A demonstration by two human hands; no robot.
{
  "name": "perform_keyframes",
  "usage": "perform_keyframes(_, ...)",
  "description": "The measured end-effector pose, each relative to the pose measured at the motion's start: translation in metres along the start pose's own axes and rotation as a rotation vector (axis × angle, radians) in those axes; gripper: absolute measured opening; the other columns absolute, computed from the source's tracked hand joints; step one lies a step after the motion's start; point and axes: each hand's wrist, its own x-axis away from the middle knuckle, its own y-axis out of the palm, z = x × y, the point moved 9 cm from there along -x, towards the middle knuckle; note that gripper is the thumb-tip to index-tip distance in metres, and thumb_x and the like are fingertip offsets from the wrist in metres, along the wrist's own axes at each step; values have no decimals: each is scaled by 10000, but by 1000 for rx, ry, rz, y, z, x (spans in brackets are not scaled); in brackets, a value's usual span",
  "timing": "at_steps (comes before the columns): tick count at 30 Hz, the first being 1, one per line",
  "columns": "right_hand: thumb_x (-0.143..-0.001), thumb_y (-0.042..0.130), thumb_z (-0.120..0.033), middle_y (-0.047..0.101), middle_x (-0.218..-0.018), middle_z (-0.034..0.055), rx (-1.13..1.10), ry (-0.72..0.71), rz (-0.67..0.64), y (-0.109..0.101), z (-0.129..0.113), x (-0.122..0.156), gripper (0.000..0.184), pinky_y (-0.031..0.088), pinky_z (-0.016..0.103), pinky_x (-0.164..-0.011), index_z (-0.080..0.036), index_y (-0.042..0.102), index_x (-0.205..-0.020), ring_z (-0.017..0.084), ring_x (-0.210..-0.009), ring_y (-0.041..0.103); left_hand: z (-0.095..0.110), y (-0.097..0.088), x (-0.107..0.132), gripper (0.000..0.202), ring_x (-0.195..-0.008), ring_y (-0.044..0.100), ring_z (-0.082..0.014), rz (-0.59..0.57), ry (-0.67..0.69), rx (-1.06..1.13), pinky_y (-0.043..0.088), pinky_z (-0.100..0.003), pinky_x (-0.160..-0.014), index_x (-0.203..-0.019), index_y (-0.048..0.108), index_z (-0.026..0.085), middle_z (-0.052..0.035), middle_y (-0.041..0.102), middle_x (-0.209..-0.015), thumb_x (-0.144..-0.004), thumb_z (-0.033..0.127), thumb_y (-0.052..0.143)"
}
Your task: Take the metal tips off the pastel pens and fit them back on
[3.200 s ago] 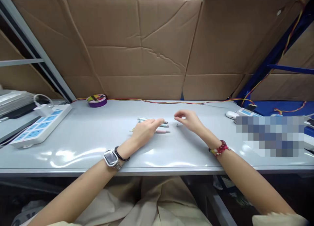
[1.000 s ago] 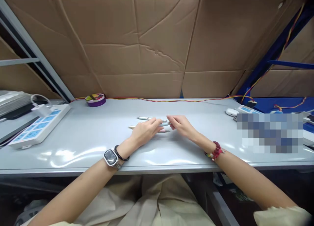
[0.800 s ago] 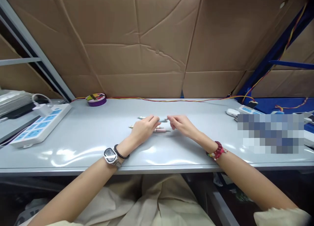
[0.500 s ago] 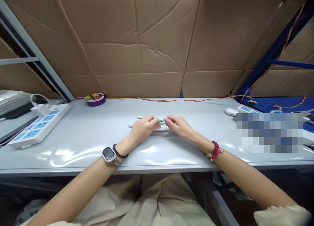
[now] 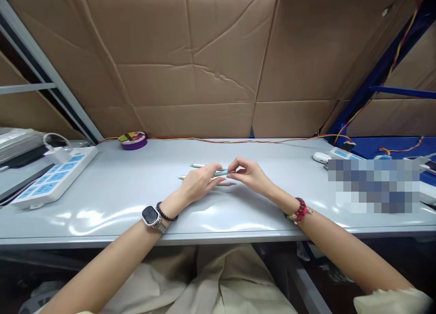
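Observation:
My left hand rests on the grey table and pinches the barrel of a light blue pen. My right hand pinches that pen's metal tip end from the right, fingers curled. A pink pen lies on the table just under the two hands, a white pen lies a little behind my left hand, and the end of a cream pen shows to the left of it. My left wrist carries a watch and a dark bead band, my right wrist a red bead bracelet.
A white and blue power strip lies at the left. A purple tape roll sits at the back by a red-yellow wire. White devices and a blurred patch sit at the right. Cardboard walls off the back.
My left hand has picked the light blue pen out of the row and my right hand has come in from the right to pinch its tip end.

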Motion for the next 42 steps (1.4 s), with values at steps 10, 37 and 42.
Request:
perform_keyframes(10, -866, 517, -349, 596, -755, 15, 101, -12, 98, -10, -1, 1, 178, 467, 283, -644, -196, 528, -776, 144, -705, 553, 2, -4, -3, 285, -679, 590, -158, 12, -20, -50, 362, -243, -523, -943, 525, 193, -36, 630, -855, -970, 348, 287)
perform_keyframes(37, -804, 604, -327, 668, -762, 31, 107, -27, 263, -35, 0, -1, 151, 495, 291, -634, -184, 635, -766, 164, -701, 613, -10, -8, -2, 354, -639, 560, -132, -21, -34, -108, 349, -214, -520, -1258, 484, 327, -9, 608, -849, -955, 232, 328)
perform_keyframes(42, -816, 582, -238, 670, -784, 47, 288, -22, 227, -42, 15, -6, 102, 472, 321, -677, -187, 657, -771, 178, -707, 597, -34, -11, -3, 346, -771, 577, -162, -50, -43, -47, 394, -232, -591, -1235, 513, 288, -20, 632, -916, -946, 220, 335)
